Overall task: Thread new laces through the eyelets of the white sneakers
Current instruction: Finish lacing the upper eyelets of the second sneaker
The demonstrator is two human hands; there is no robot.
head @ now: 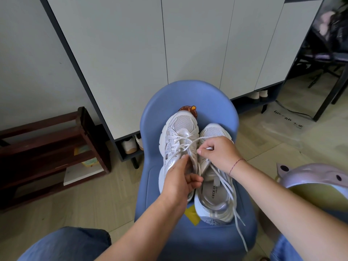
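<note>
Midway through lacing, with the first shoe partly threaded

Our left hand curls its fingers round the collar of the first sneaker, steadying it on the blue chair. Just beyond that hand's fingertips, several rows of lace already cross the shoe. Our right hand pinches a lace end between thumb and forefinger, right beside those crossings. We judge the top eyelets near the left hand are yet to be filled. Under and behind the right hand lies the second sneaker. Its loose lace trails past the right wrist towards us, and its eyelets are hidden, so we cannot tell how far it has got.
</note>
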